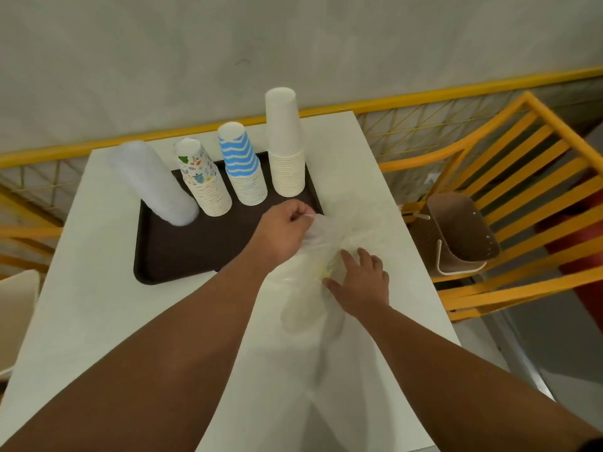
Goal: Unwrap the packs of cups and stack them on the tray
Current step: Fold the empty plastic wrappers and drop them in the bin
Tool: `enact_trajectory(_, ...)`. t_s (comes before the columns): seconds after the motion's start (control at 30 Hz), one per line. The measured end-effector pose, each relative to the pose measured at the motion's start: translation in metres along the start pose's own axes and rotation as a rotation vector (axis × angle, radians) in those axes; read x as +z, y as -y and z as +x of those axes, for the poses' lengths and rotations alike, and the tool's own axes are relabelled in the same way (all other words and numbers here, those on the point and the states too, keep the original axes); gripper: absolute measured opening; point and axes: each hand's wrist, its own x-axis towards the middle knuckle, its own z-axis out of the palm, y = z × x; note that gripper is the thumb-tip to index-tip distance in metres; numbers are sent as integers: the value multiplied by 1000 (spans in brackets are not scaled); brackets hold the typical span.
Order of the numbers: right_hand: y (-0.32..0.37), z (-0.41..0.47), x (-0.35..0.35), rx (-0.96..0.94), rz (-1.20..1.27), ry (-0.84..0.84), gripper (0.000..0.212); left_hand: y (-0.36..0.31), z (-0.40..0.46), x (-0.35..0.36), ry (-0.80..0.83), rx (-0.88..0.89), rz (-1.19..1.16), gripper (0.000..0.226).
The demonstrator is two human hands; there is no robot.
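Note:
A dark brown tray [182, 256] lies on the white table. On it stand a stack of clear plastic cups [153, 184], a stack with a colourful print [204, 182], a blue zigzag stack [243, 164] and a tall plain white stack [285, 141], all upside down. To the right of the tray lies crumpled clear plastic wrap [346, 230]. My left hand [282, 233] pinches one end of the wrap at the tray's right edge. My right hand [360, 282] rests on the wrap with fingers spread. More clear wrap [306, 308] lies nearer me.
The white table [98, 321] stands against a grey wall with a yellow rail. A yellow slatted chair [522, 197] stands to the right, and a brown basket [456, 233] sits on it. A pale chair edge [16, 314] shows at the left.

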Motion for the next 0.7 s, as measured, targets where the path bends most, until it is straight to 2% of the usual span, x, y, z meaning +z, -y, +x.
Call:
enact_trajectory(0.1, 0, 2, -4, 23, -6, -16, 70, -10, -3, -4, -9, 55, -67, 13)
enact_trajectory(0.17, 1, 1, -9, 60, 64, -108, 60, -12, -8, -9, -1, 93, -68, 13)
enact_trajectory(0.23, 6, 0, -15, 91, 262, -264, 46, -9, -13, -14, 6, 130, -39, 11)
enact_trajectory(0.3, 16, 1, -25, 134, 616, -335, 36, -3, -20, -21, 16, 171, -23, 13)
enact_trajectory(0.33, 25, 3, -32, 181, 872, -278, 34, 1, -24, -26, 30, 196, -23, 15)
enact_trajectory(0.4, 45, 2, -51, 325, 1416, -26, 39, 10, -36, -39, 88, 240, -22, 21)
enact_trajectory(0.47, 60, 2, -62, 350, 1678, 113, 42, 23, -50, -56, 190, 237, -33, 20)
enact_trajectory(0.6, 95, -12, -61, 298, 1668, 7, 8, 64, -82, -96, 338, 135, -98, 8)
enact_trajectory(0.7, 125, -31, -46, 272, 1662, 57, 3, 93, -102, -129, 435, 36, -39, 14)
